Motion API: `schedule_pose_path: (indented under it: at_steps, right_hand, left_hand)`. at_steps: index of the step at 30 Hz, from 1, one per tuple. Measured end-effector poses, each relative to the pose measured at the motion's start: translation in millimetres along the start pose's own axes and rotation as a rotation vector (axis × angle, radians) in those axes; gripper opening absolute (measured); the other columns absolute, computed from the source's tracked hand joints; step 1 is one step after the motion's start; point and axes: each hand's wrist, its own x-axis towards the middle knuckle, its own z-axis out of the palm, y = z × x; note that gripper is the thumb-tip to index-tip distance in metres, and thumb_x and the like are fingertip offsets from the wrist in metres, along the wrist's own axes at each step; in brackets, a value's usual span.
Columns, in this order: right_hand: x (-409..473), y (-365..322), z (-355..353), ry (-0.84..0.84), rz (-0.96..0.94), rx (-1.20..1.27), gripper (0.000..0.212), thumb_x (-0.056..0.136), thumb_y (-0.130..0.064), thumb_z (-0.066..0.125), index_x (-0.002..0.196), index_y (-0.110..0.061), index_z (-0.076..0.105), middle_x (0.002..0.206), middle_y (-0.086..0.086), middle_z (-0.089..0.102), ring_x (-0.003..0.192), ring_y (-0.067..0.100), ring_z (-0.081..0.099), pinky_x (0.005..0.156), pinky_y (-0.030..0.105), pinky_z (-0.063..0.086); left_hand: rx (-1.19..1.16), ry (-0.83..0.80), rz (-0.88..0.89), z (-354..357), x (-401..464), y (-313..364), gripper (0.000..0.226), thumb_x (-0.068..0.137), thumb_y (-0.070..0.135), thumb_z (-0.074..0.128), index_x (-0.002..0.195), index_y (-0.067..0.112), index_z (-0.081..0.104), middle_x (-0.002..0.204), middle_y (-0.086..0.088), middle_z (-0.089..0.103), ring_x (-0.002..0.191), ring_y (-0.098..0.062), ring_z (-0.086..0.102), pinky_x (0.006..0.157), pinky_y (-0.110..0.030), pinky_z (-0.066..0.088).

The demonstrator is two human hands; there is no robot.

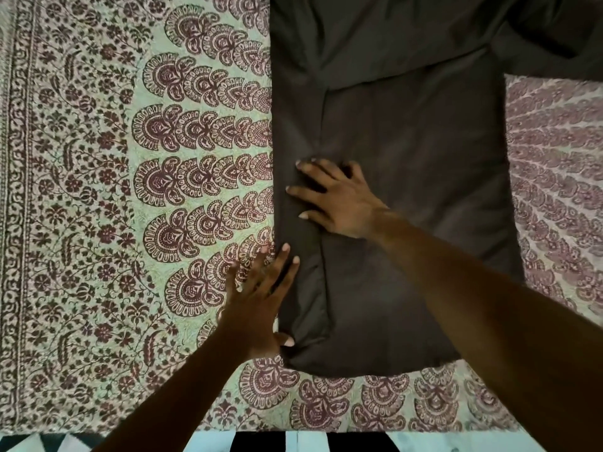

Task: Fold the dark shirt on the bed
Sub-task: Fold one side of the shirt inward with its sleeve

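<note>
On the patterned bedspread (98, 190), left hand (257, 305) and right hand (336, 203) press flat, fingers spread, grasping nothing, along the dark shirt (408, 190)'s folded left edge.

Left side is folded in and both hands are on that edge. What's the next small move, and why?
Probably fold the right side in to match: the dark shirt has its left strip creased under the right hand and left hand, while its right sleeve is spread out.

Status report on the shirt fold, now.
Left hand flat, open at the shirt's left edge. Right hand open, pressing the folded-in strip. Right sleeve still spread out. Nothing in the way.
</note>
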Motion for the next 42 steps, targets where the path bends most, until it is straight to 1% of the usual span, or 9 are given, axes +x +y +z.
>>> schedule_pose_path:
  at_steps: [3, 7, 16, 19, 22, 25, 30, 37, 42]
  right_hand:
    - [21.3, 8.9, -16.7, 0.004, 0.074, -0.010, 0.061, 0.099, -0.061, 0.040, 0.153, -0.032, 0.038, 0.168, 0.009, 0.021, 0.152, 0.035, 0.022, 0.108, 0.065, 0.030]
    - [32.8, 2.8, -9.6, -0.003, -0.245, -0.111, 0.057, 0.102, -0.055, 0.038, 0.153, -0.030, 0.039, 0.167, 0.008, 0.025, 0.153, 0.032, 0.025, 0.109, 0.062, 0.030]
    - [88.1, 58.1, -22.4, 0.041, -0.010, -0.095, 0.057, 0.101, -0.068, 0.028, 0.154, -0.048, 0.029, 0.170, 0.003, 0.015, 0.154, 0.033, 0.018, 0.109, 0.063, 0.027]
    - [99.0, 50.0, -32.7, 0.076, 0.080, -0.086, 0.062, 0.101, -0.067, 0.029, 0.156, -0.038, 0.031, 0.169, 0.008, 0.017, 0.153, 0.036, 0.019, 0.110, 0.063, 0.027]
    - [99.5, 37.9, -30.1, 0.018, -0.101, -0.112, 0.060, 0.102, -0.062, 0.030, 0.156, -0.036, 0.033, 0.169, 0.008, 0.020, 0.153, 0.035, 0.021, 0.110, 0.060, 0.027]
    - [103.8, 45.7, -25.2, -0.041, -0.205, -0.156, 0.056, 0.102, -0.061, 0.028, 0.155, -0.042, 0.033, 0.168, 0.002, 0.022, 0.154, 0.034, 0.021, 0.112, 0.060, 0.027]
    - [143.2, 94.0, -46.7, -0.014, 0.000, -0.167, 0.059, 0.099, -0.069, 0.027, 0.156, -0.053, 0.018, 0.172, -0.002, 0.007, 0.157, 0.033, 0.011, 0.110, 0.068, 0.026]
    - [170.9, 118.4, -52.6, -0.008, 0.012, -0.254, 0.072, 0.096, -0.077, 0.021, 0.160, -0.045, 0.012, 0.172, 0.000, 0.009, 0.157, 0.034, 0.010, 0.111, 0.073, 0.018]
    - [174.2, 139.1, -64.6, -0.048, 0.112, -0.196, 0.074, 0.094, -0.079, 0.019, 0.160, -0.045, 0.013, 0.171, -0.004, 0.009, 0.157, 0.031, 0.013, 0.110, 0.075, 0.019]
  left_hand:
    - [-0.060, 0.016, 0.015, 1.2, 2.2, -4.9, 0.133, 0.060, 0.083, 0.066, 0.164, 0.031, 0.000, 0.171, 0.006, -0.015, 0.159, -0.030, -0.004, 0.118, -0.070, 0.010]
    - [-0.127, 0.340, -0.012, -8.7, 22.3, -7.8, 0.082, 0.088, 0.071, 0.047, 0.155, 0.024, 0.039, 0.169, 0.001, 0.022, 0.151, -0.025, 0.025, 0.111, -0.056, 0.029]
    - [-0.059, 0.220, 0.375, 18.0, 33.8, -19.5, 0.093, 0.085, 0.080, 0.048, 0.160, 0.026, 0.032, 0.173, 0.003, 0.009, 0.160, -0.020, 0.006, 0.120, -0.053, 0.014]
    - [-0.120, 0.290, 0.356, 5.7, 42.3, -25.8, 0.078, 0.093, 0.068, 0.051, 0.157, 0.024, 0.039, 0.171, 0.001, 0.018, 0.158, -0.021, 0.017, 0.121, -0.052, 0.024]
    - [-0.118, 0.403, 0.253, -18.5, 72.3, -38.2, 0.065, 0.101, 0.051, 0.049, 0.156, 0.018, 0.040, 0.169, -0.004, 0.024, 0.156, -0.024, 0.024, 0.119, -0.050, 0.030]
    - [-0.071, 0.331, 0.248, -48.0, 109.1, -58.2, 0.079, 0.094, 0.059, 0.053, 0.159, 0.018, 0.033, 0.171, -0.005, 0.018, 0.158, -0.024, 0.018, 0.120, -0.055, 0.025]
    - [0.018, 0.166, 0.375, -61.0, 136.3, -81.8, 0.109, 0.078, 0.079, 0.052, 0.163, 0.025, 0.012, 0.173, -0.002, -0.007, 0.160, -0.021, -0.002, 0.120, -0.060, 0.012]
    - [-0.106, 0.459, 0.337, -84.0, 166.5, -95.6, 0.058, 0.097, 0.049, 0.054, 0.145, 0.017, 0.053, 0.160, -0.006, 0.042, 0.146, -0.027, 0.041, 0.116, -0.050, 0.034]
    - [-0.097, 0.340, 0.233, -128.8, 209.2, -103.4, 0.081, 0.080, 0.054, 0.065, 0.148, 0.015, 0.048, 0.166, -0.005, 0.030, 0.150, -0.028, 0.031, 0.121, -0.048, 0.027]
